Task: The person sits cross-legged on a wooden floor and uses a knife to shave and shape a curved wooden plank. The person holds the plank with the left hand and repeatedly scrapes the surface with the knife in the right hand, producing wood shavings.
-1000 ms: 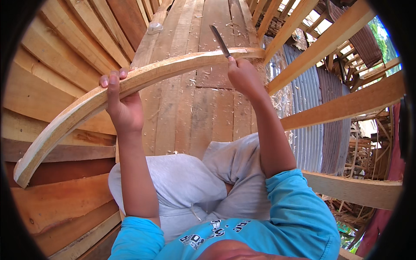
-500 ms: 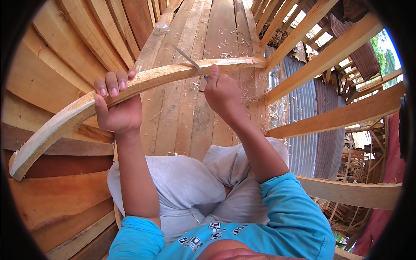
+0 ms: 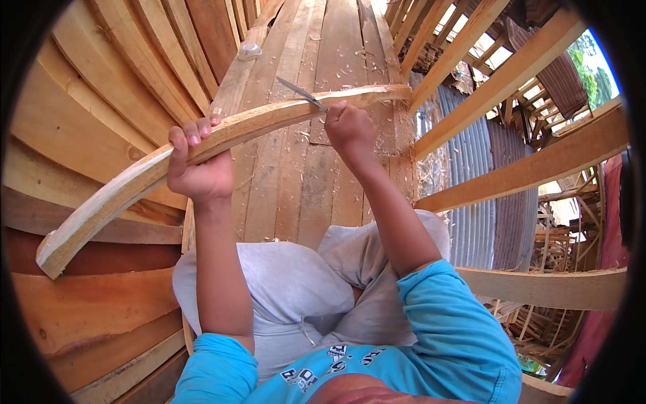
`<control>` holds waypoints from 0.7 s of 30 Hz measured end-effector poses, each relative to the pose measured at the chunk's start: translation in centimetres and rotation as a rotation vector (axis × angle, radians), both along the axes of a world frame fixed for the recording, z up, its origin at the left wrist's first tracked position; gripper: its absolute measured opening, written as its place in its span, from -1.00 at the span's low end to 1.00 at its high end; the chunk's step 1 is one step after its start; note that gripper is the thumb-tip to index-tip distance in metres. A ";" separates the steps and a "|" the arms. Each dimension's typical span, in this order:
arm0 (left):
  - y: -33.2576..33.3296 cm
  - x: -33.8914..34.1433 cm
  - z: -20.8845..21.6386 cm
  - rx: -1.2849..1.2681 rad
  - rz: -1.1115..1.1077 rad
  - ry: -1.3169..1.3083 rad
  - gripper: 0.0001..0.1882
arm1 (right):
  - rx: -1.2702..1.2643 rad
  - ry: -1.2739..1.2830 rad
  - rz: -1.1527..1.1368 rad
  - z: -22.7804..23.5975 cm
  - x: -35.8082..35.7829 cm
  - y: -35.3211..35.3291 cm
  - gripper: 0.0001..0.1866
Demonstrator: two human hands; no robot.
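Observation:
A long wooden piece runs from the lower left up to the far right, its far end near the slatted side. My left hand is wrapped round it left of the middle, fingers over the top and thumb on the near side. In my right hand, closed in a fist, is the handle of a knife. The thin grey blade points up and left, crossing the top of the wooden piece. The knife's handle is mostly hidden in the fist.
Wood shavings lie scattered over the plank floor. A small clear and white object rests at the far left of it. Curved planks rise on the left; wooden rails and corrugated metal sheets stand on the right.
My left hand and the near end of the wooden piece have shifted right and slightly down. My right hand has moved a little to the right, the knife blade now lying flatter across the wood.

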State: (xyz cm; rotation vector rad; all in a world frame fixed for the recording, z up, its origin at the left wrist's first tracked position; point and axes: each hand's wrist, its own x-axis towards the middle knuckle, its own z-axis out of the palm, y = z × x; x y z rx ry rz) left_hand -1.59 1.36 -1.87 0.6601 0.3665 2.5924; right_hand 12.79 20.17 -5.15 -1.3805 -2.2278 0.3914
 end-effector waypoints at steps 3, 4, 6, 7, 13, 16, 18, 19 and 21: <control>1.4 1.3 -1.6 -0.010 0.054 0.001 -0.80 | -0.082 -0.095 -0.096 -1.6 0.3 2.5 -0.43; 1.2 1.2 -1.1 0.014 0.055 0.066 -0.80 | -0.146 -0.112 -0.143 -1.7 0.9 3.8 -0.43; 0.6 1.2 0.3 0.079 0.015 0.187 -0.81 | -0.162 -0.054 -0.235 -5.8 7.5 11.3 -0.45; 0.5 1.1 1.3 0.137 -0.042 0.248 -0.83 | -0.112 -0.119 -0.233 -9.3 12.0 15.3 -0.45; -1.7 1.1 3.2 0.049 0.032 0.314 -0.87 | -0.397 -0.053 -0.135 -8.4 8.0 13.9 -0.41; -3.1 1.6 4.0 0.053 0.061 0.322 -0.87 | -0.557 0.021 -0.175 -5.5 6.2 11.8 -0.37; -3.9 1.3 4.2 0.081 0.071 0.307 -0.87 | -0.566 -0.029 -0.107 -4.3 6.6 11.5 -0.35; -4.0 1.3 4.2 0.089 0.062 0.299 -0.88 | -0.546 -0.056 -0.102 -4.0 7.2 11.3 -0.35; -4.1 1.3 4.2 0.108 0.050 0.283 -0.89 | -0.505 -0.111 -0.087 -3.4 8.0 10.7 -0.34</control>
